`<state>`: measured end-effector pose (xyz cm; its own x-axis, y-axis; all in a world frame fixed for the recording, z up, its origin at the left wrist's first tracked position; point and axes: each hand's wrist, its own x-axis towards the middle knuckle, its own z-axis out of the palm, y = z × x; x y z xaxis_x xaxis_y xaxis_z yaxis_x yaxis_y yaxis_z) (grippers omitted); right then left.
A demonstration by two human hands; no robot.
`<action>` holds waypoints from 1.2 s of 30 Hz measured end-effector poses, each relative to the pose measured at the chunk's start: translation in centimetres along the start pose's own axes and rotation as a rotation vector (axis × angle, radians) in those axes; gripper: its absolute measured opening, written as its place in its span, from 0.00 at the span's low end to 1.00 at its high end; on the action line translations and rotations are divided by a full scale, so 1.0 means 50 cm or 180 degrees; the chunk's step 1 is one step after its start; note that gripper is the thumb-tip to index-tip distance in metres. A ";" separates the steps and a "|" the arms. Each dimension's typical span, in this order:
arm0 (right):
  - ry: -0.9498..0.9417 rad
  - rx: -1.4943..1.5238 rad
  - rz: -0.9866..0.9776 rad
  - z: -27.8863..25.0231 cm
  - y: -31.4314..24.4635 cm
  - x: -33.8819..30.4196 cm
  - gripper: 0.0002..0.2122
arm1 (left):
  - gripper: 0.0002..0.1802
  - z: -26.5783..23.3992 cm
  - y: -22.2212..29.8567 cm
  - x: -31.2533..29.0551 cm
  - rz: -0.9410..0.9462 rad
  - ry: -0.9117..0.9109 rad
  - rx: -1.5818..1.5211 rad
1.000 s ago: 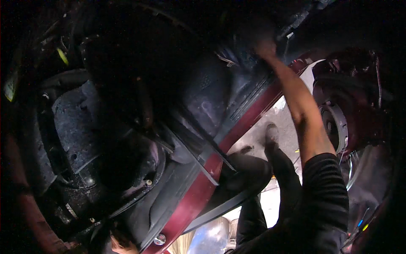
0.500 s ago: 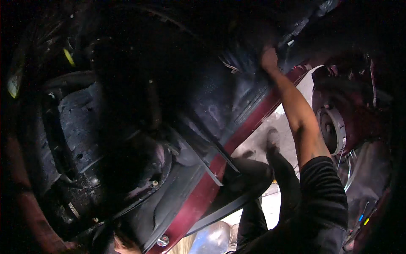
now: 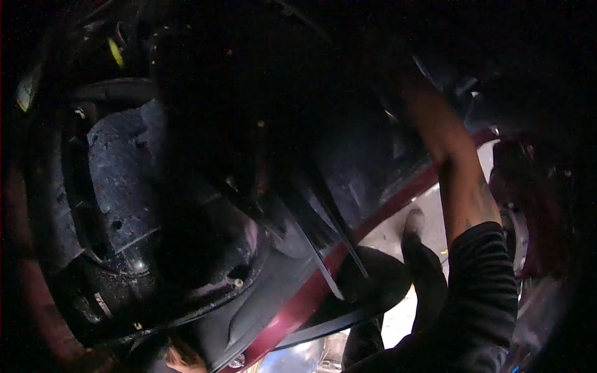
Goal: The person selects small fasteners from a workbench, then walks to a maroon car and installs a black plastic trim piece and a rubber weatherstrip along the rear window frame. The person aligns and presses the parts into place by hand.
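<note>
My right arm point(image 3: 457, 161) reaches up and forward over the red painted door sill point(image 3: 292, 320) into a dark vehicle interior. At its end my right hand point(image 3: 401, 78) is sunk in shadow; its fingers and anything in them are hidden. Below it the dark interior panel point(image 3: 348, 180) runs along the inner side of the sill. A small part of my left hand point(image 3: 183, 357) shows at the lower edge, beside the grey sill trim point(image 3: 239, 326). Its fingers cannot be made out.
Two thin dark strips point(image 3: 320, 267) stick out across the sill. At left is a dark recess with a grey, worn floor piece point(image 3: 121, 174) and a yellow tab point(image 3: 116, 53) above it. My shoe point(image 3: 415, 219) stands on the pale ground outside the sill.
My right hand has gone deeper into the shadow and is harder to see. The view has shifted, so the sill and interior sit slightly further right. My left hand stays near the lower edge.
</note>
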<state>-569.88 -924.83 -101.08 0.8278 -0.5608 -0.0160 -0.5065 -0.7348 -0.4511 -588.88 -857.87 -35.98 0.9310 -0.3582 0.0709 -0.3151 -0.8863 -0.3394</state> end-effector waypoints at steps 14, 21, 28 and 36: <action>-0.0119 -0.0054 0.0519 -0.054 0.110 0.059 0.18 | 0.21 0.054 -0.070 0.006 0.0155 -0.0342 0.1152; 0.0389 0.0963 0.0693 -0.312 0.064 -0.187 0.17 | 0.15 0.043 0.010 0.067 0.0131 -0.0237 0.0246; 0.0317 0.2378 0.1770 -0.442 0.018 -0.610 0.15 | 0.18 0.035 -0.008 0.028 0.0196 -0.0258 0.0495; 0.0423 0.3497 0.2780 -0.544 -0.017 -0.809 0.09 | 0.10 0.021 0.046 0.080 -0.0076 -0.0090 0.0019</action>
<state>-609.49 -911.92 -75.80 0.2891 -0.7515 -0.5931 -0.3428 0.4972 -0.7970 -585.70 -861.02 -37.45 0.9431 -0.3285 0.0525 -0.2918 -0.8926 -0.3436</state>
